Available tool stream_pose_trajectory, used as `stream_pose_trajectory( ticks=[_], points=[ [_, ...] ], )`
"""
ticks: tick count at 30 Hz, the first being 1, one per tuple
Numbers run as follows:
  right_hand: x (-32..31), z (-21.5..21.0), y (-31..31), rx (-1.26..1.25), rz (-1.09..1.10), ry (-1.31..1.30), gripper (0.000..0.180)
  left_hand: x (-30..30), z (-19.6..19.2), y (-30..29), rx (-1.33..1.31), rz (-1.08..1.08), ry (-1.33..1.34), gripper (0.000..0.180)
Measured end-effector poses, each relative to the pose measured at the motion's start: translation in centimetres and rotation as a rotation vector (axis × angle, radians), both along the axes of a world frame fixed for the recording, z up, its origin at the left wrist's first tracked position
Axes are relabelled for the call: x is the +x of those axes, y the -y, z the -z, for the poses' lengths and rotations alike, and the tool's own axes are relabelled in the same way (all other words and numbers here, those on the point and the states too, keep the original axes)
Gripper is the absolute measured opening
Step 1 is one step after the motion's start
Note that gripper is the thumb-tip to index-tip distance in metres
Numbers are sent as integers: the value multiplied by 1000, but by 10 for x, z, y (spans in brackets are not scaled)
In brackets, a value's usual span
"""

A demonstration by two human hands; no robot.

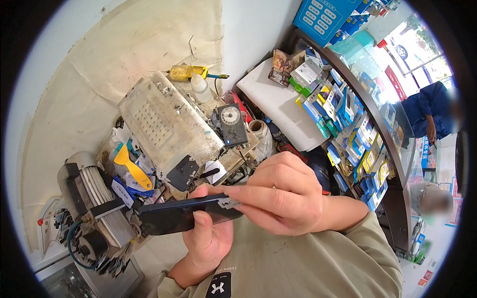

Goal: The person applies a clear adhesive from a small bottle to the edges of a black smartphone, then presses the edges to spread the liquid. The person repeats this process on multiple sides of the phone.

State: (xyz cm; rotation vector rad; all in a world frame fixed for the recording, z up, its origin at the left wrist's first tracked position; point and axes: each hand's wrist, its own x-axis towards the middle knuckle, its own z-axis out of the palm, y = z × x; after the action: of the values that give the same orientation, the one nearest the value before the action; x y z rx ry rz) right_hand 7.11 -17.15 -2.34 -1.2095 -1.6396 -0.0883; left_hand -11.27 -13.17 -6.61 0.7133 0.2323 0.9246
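Note:
A dark smartphone (pixel 171 216) is held nearly level in front of my chest, tilted so that its long side edge shows. My left hand (pixel 211 236) grips it from below, thumb on the near face and fingers behind. My right hand (pixel 283 196) is closed in a pinch at the phone's right end. From its fingertips a thin metal blade (pixel 227 202) sticks out against the phone's edge. My right fingers hide part of the blade and that end of the phone.
Behind the phone stands a cluttered bench with a stained, perforated white box (pixel 164 124), a black dial device (pixel 232 125), a white bottle (pixel 200 89) and a yellow scraper (pixel 131 166). A ribbed metal machine (pixel 99 198) is at left. Boxed goods (pixel 348 109) and another person (pixel 427 111) are at right.

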Motion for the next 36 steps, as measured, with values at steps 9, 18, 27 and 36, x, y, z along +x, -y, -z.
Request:
stream_pose_trajectory(
  ticks=[9, 18, 27, 36],
  points=[
    [1, -8, 4, -167, -81, 4, 32, 5, -1, -4, 131, -8, -69, 46],
    [2, -9, 4, -206, -155, -40, 27, 2, 4, -5, 192, 15, -40, 45],
    [1, -8, 4, -197, -179, -85, 25, -1, 6, -4, 179, 31, -32, 45],
    [-1, -6, 6, -187, -169, -102, 24, -2, 7, -4, 141, 45, -13, 43]
  ],
)
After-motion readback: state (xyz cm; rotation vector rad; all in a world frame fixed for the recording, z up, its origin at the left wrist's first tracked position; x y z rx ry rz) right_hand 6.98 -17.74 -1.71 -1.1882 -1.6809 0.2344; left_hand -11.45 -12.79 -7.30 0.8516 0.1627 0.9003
